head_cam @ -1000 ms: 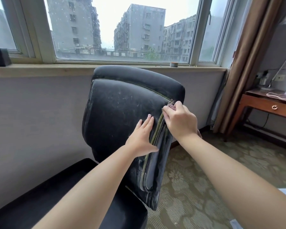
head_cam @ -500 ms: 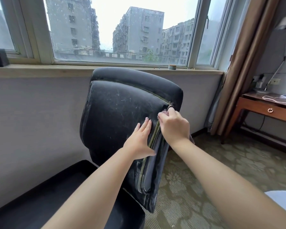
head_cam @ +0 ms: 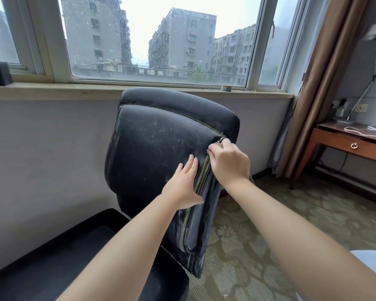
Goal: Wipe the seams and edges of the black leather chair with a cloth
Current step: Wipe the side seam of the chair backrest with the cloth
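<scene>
The black leather chair (head_cam: 161,148) stands below the window, its dusty backrest facing me. A green-edged seam (head_cam: 201,177) runs down the backrest's right side. My left hand (head_cam: 183,185) lies flat with straight fingers on the backrest, just left of the seam. My right hand (head_cam: 228,162) is curled round a small greyish cloth (head_cam: 218,141) and presses it on the upper part of the seam near the top corner. Most of the cloth is hidden under my fingers.
The chair's black seat (head_cam: 74,257) fills the lower left. A grey wall and window sill (head_cam: 52,89) lie behind. A wooden desk (head_cam: 352,144) with a lamp and cable stands at the right beside a brown curtain (head_cam: 326,83). Patterned carpet (head_cam: 291,213) covers the floor.
My right hand with the cloth slid a little down the seam and then back up toward the top corner. My left hand has stayed flat on the backrest.
</scene>
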